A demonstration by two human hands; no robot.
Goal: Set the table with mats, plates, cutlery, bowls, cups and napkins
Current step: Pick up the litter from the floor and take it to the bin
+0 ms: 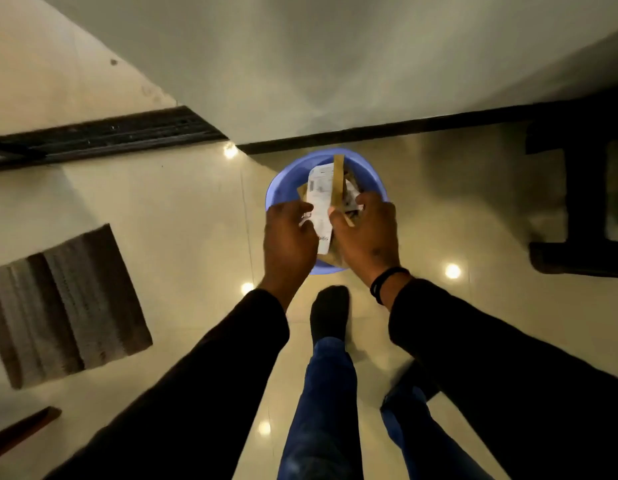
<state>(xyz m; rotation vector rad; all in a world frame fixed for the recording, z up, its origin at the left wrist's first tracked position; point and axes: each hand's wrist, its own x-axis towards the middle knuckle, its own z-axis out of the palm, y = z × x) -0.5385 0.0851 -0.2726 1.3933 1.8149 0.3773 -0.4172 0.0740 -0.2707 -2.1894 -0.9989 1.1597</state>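
- A blue plastic bin point(286, 181) stands on the glossy tiled floor point(183, 209), just above centre, near a wall with a dark skirting
- The left hand point(289, 237) and right hand point(366, 233) are over the bin, fingers curled round a white printed paper point(320, 199) and brown cardboard scraps point(338, 178) between them
- A black band point(387, 282) circles the right wrist; both sleeves are dark
- A socked foot point(330, 311) on a blue-jeaned leg shows at 6 o'clock of the bin
- A striped grey mat point(65, 306) lies at 9 o'clock
- Dark furniture point(577, 202) stands at 3 o'clock
- A dark floor track point(103, 136) runs at 10 o'clock
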